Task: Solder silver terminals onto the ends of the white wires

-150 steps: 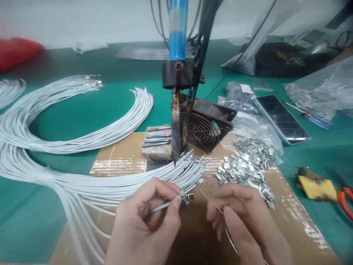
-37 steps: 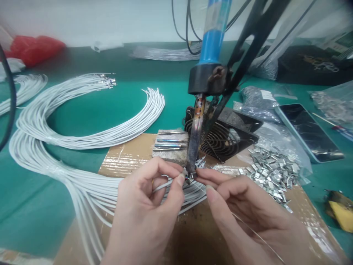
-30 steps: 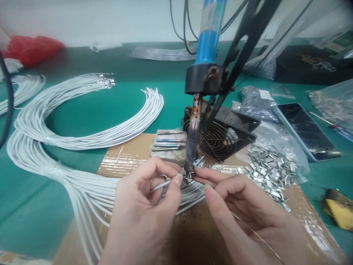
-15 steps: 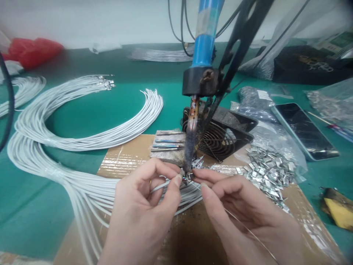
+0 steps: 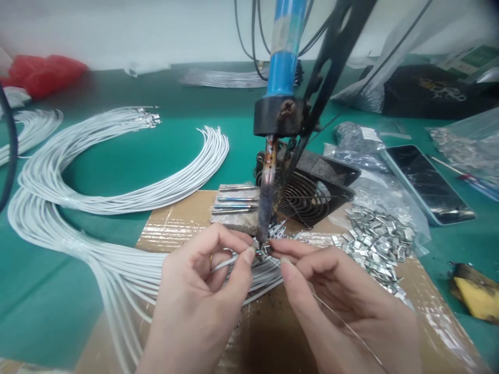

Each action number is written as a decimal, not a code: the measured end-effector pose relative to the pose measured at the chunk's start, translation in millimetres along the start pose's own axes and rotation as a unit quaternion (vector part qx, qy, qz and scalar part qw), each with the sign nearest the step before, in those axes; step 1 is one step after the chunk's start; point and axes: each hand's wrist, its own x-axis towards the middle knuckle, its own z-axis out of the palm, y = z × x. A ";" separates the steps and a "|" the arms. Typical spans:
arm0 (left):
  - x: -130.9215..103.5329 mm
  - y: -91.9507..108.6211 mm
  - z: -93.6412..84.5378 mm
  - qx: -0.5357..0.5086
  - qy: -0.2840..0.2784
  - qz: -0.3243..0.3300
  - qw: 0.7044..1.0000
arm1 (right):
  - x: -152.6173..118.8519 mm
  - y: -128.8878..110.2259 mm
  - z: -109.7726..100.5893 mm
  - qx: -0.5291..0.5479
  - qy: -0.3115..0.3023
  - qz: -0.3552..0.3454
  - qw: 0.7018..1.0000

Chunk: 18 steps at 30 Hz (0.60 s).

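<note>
My left hand is closed, pinching the end of a white cable between thumb and forefinger. A thin solder wire runs through my right hand, which is closed on it. Between my fingertips, at the right forefinger, sits a small shiny metal piece; its exact hold is hard to make out. The blue-handled soldering iron is clamped upright, with its dark tip reaching down to the cable end. Under my hands lies a bundle of white cables.
Behind the iron stands a black fan, beside a block with metal rods. Loose metal clips lie on the right near a phone. Cardboard covers part of the green table. A yellow sponge is far right.
The whole view has shifted slightly, so everything sits a little further left. Both hands keep nearly the same pose at the iron's tip.
</note>
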 end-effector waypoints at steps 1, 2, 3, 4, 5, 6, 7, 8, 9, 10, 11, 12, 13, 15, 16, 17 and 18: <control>-0.1 0.4 -0.1 0.001 0.001 0.001 1.000 | -0.5 -1.3 1.1 0.001 0.005 0.006 1.000; -0.3 0.8 -0.4 0.001 0.001 0.000 1.000 | -1.2 -2.9 2.6 0.003 0.012 0.013 1.000; -0.5 1.2 -0.8 0.001 0.002 -0.002 1.000 | -1.9 -4.7 4.4 0.007 0.020 0.023 1.000; -0.6 1.5 -1.2 0.001 0.002 -0.002 1.000 | -2.7 -6.6 6.2 0.012 0.029 0.032 0.999; -0.7 1.7 -1.5 0.001 0.001 -0.002 1.000 | -3.4 -8.4 7.9 0.014 0.039 0.042 0.998; -0.6 1.8 -1.7 -0.001 0.001 -0.002 1.000 | -3.9 -10.0 9.2 0.014 0.046 0.047 0.998; -0.3 1.9 -1.7 -0.002 0.000 0.000 1.000 | -4.3 -11.4 10.2 0.013 0.048 0.050 0.998; 0.1 1.9 -1.5 -0.003 0.000 0.001 1.000 | -4.5 -12.4 10.9 0.011 0.049 0.051 0.997; 0.5 1.9 -1.1 -0.004 0.001 0.002 1.000 | -4.4 -13.0 11.2 0.010 0.048 0.050 0.998; 0.8 1.8 -0.6 -0.005 0.003 0.002 1.000 | -4.3 -13.3 11.3 0.011 0.046 0.049 0.998; 1.0 1.7 -0.2 -0.005 0.005 0.001 1.000 | -4.0 -13.3 11.4 0.012 0.044 0.047 0.998; 0.9 1.5 0.2 -0.006 0.004 0.001 1.000 | -3.6 -13.0 11.4 0.014 0.045 0.044 0.998; 0.6 1.1 0.3 -0.008 0.002 -0.002 1.000 | -3.1 -12.6 11.5 0.015 0.046 0.042 0.998; -0.3 0.3 0.0 -0.012 -0.001 -0.009 1.000 | -2.3 -11.4 11.9 0.009 0.051 0.038 0.998; -0.8 -0.1 -0.4 -0.011 -0.003 -0.013 1.000 | -2.0 -10.7 12.1 0.005 0.053 0.035 0.998; -1.1 -0.5 -0.8 -0.010 -0.004 -0.014 1.000 | -1.8 -10.1 12.3 0.001 0.054 0.033 0.998; -1.2 -0.8 -1.3 -0.007 -0.005 -0.015 1.000 | -1.7 -9.4 12.3 -0.002 0.054 0.030 0.998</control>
